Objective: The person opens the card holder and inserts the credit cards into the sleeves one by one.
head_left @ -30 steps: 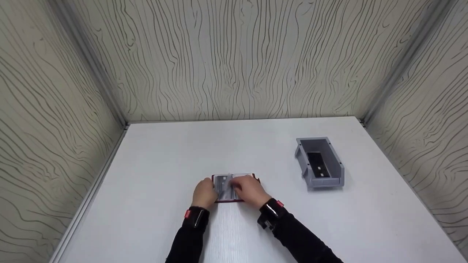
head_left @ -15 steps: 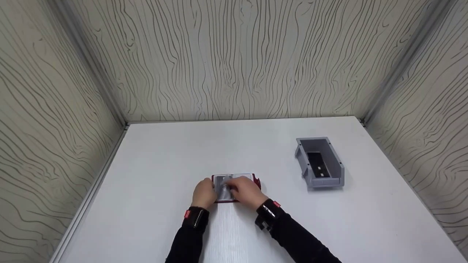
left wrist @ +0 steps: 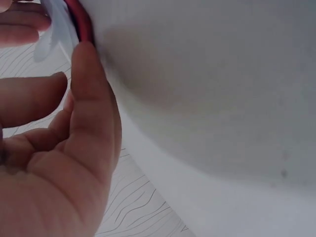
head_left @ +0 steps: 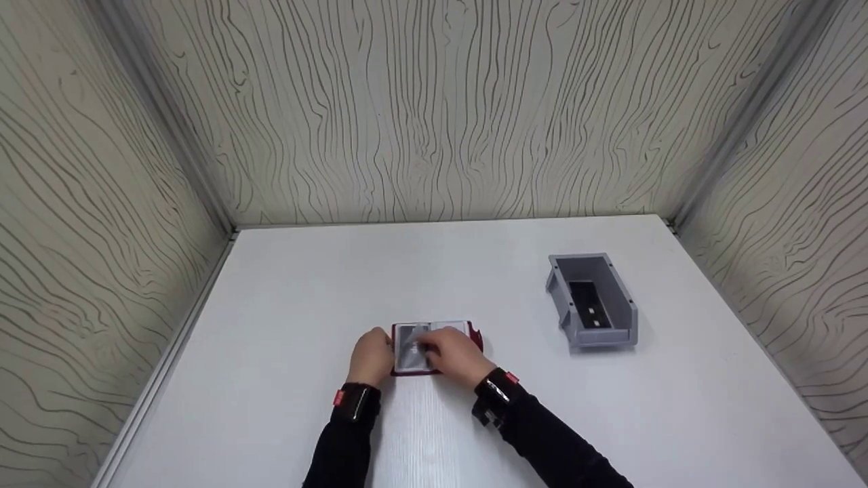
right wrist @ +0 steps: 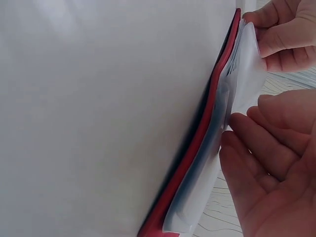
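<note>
A red-covered card holder [head_left: 412, 371] with clear plastic sleeves [right wrist: 197, 182] lies spread on the white table. A dark grey area shows through its left page; the right page looks whitish. At the holder's left edge, my left hand [head_left: 371, 356] touches the red cover [left wrist: 83, 22] with extended fingers, its thumb standing apart. My right hand [head_left: 459, 356] reaches over the right page, fingertips touching the sleeves near the middle. In the right wrist view its fingers are loosely bent and the thumb is away from them. My right palm hides part of the right page.
On the right of the table [head_left: 305, 291] stands a grey plastic bin [head_left: 602, 337] with dark flat cards [head_left: 586, 301] inside. Wood-patterned panels [head_left: 434, 115] enclose the back and both sides.
My right hand has moved slightly left, and the sleeve that stood raised near the middle now lies flatter on the left page. My left hand has shifted a little left.
</note>
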`<state>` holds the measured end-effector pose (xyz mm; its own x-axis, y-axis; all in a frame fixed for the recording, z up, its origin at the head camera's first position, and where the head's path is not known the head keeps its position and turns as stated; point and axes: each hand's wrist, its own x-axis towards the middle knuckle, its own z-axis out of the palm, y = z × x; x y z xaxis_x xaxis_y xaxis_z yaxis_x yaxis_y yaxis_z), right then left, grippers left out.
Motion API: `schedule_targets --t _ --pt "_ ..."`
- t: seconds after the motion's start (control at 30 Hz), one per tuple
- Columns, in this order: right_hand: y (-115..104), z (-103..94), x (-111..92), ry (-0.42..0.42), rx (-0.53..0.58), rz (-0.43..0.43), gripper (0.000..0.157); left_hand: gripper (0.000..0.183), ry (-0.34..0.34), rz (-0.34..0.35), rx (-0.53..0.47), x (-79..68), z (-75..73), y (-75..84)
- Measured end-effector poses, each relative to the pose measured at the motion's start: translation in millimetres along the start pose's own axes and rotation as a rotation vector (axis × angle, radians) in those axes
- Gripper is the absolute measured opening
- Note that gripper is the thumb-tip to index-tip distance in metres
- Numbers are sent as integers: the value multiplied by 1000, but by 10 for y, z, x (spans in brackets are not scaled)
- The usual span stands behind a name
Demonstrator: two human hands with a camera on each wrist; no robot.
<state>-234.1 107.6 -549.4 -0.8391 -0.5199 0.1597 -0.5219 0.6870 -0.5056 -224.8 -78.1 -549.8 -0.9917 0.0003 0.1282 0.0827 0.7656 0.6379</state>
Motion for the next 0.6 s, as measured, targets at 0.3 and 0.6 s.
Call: schedule_targets --t 0.3,0.6 --pt "-9 -13 4 -8 10 17 32 3 6 6 -17 23 -57 45" --pt "-1 -7 -10 2 -7 -22 30 14 8 80 12 -19 28 40"
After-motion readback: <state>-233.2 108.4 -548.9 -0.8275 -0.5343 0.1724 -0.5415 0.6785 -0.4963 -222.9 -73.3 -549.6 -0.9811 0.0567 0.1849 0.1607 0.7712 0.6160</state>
